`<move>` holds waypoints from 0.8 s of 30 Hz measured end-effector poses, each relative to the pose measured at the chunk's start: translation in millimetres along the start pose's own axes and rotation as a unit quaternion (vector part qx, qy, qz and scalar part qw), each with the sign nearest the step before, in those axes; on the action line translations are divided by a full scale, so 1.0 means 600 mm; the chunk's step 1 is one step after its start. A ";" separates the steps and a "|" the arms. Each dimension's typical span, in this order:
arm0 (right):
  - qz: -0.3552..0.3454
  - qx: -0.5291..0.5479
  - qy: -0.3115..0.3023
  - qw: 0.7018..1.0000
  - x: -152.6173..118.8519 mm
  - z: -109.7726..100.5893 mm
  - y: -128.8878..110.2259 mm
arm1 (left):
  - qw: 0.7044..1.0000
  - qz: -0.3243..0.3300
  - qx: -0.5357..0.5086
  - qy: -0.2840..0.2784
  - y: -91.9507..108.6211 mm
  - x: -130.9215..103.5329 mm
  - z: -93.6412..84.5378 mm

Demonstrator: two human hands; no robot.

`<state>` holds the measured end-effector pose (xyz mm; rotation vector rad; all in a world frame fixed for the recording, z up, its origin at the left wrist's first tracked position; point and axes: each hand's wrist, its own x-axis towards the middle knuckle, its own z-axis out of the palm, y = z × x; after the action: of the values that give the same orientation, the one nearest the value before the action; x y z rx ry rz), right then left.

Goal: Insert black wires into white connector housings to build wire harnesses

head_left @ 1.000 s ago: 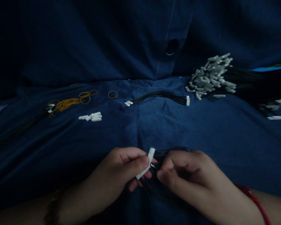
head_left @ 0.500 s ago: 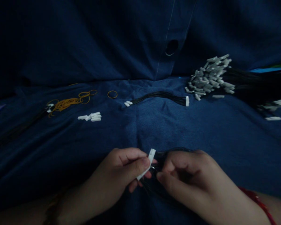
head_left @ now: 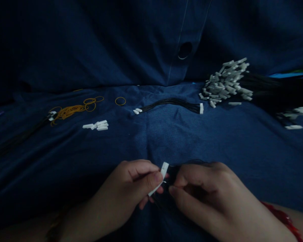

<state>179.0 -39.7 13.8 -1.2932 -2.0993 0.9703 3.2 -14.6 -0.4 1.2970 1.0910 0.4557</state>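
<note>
Between the thumb and fingers of my left hand [head_left: 138,181] is a long white connector housing [head_left: 164,167], tilted, with a row of slots showing at its upper end. Black wires [head_left: 175,169] run from behind it toward the right. My right hand [head_left: 204,191] is closed in a pinch just right of the housing, on a thin black wire. A small shiny metal tip [head_left: 164,182] shows at the housing's edge, between the two hands. Most of the wires are hidden behind the right hand.
A wired harness [head_left: 171,101] lies beyond my hands. To its left are a rubber band [head_left: 120,101], a heap of rubber bands [head_left: 70,111] and loose white housings [head_left: 97,125]. A large bundle of white-ended wires [head_left: 227,84] lies at the back right, on dark blue cloth [head_left: 121,144].
The metal tip sits slightly closer to the housing's edge. Both hands have barely moved, and the view has shifted a little.
</note>
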 end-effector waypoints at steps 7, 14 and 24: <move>-0.019 -0.005 0.009 1.000 0.002 0.006 0.005 | 1.000 -0.004 -0.007 0.002 -0.002 0.000 0.001; -0.049 -0.017 0.004 0.999 0.002 0.011 0.005 | 0.999 0.026 0.026 -0.002 0.000 0.000 0.000; -0.055 -0.071 0.043 0.995 -0.001 0.017 0.022 | 0.998 0.028 0.057 0.022 0.017 -0.002 0.008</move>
<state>179.2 -39.4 -2.6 -1.2490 -2.1797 0.7184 9.8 -15.6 9.1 1.4263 1.1340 0.4705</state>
